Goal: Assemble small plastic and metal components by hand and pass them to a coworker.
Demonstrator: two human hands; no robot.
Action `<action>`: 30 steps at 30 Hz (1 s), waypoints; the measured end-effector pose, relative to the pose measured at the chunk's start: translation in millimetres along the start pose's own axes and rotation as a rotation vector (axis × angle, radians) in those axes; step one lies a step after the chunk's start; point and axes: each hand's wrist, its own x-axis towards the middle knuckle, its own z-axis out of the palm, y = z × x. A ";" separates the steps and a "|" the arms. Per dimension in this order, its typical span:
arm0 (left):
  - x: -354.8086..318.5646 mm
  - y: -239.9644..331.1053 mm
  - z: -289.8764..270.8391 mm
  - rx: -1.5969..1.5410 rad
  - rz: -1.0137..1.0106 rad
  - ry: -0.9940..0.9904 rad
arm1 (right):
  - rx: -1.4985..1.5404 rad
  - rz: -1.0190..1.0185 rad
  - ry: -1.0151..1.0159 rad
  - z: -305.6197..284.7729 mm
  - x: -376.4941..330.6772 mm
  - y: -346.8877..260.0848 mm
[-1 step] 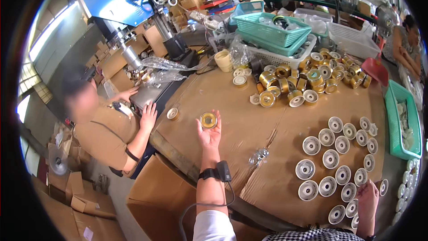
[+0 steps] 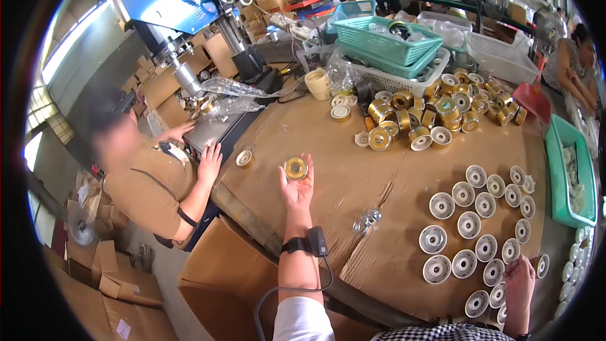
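Note:
My left hand is out over the middle of the table, palm up. A round gold-coloured metal part with a paler rim rests in its fingers. My right hand is at the lower right with its fingertips drawn together. Whether it pinches anything is too small to make out. Beside it, several white round caps with recessed centres lie spread on the cardboard. Another such cap lies just right of its fingers. A single gold part with a white top stands left of my left hand.
A heap of gold and white round parts covers the far right, by stacked green baskets. Small shiny metal pieces lie mid-table. A green basket stands right. A co-worker sits left, near a drill press. Below is an open carton.

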 end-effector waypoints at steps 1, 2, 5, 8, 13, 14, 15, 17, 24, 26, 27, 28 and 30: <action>-0.3 -1.0 0.6 -0.004 0.006 0.006 | -0.007 0.001 -0.005 4.0 -2.4 -1.7; -0.4 -3.0 1.7 0.040 0.037 0.014 | 0.062 0.055 -0.009 6.1 -4.6 -4.0; 1.1 1.3 -6.6 0.138 0.082 -0.028 | 0.040 0.081 -0.030 10.6 -11.2 -7.9; 5.2 -0.1 -13.0 0.224 0.099 -0.096 | -0.001 0.077 -0.018 8.6 -13.1 -2.9; 15.2 4.2 -32.4 0.207 0.120 -0.118 | 0.013 0.083 -0.009 5.1 -15.5 7.7; 18.0 11.5 -40.5 0.121 0.085 -0.239 | -0.049 -0.011 -0.014 3.1 -14.8 15.4; 19.3 21.0 -48.2 0.036 0.049 -0.360 | -0.110 -0.106 -0.021 2.8 -14.5 19.5; 19.2 13.4 -41.0 0.122 -0.005 -0.406 | -0.054 -0.019 -0.025 4.1 -15.7 8.0; 11.9 28.6 -38.2 0.006 -0.123 -0.338 | -0.120 -0.089 -0.053 6.6 -18.5 17.1; 8.4 21.7 -25.0 -0.065 -0.083 -0.342 | -0.053 -0.006 -0.067 8.3 -20.3 8.6; 6.1 11.5 -11.5 -0.143 -0.053 -0.357 | 0.017 0.067 -0.069 8.6 -21.3 3.6; -4.5 -4.3 10.7 -0.142 0.007 -0.016 | 0.015 0.064 -0.061 7.5 -24.2 1.9; -3.8 -8.3 15.8 -0.084 0.044 -0.016 | -0.018 -0.008 -0.003 3.9 -29.6 -1.0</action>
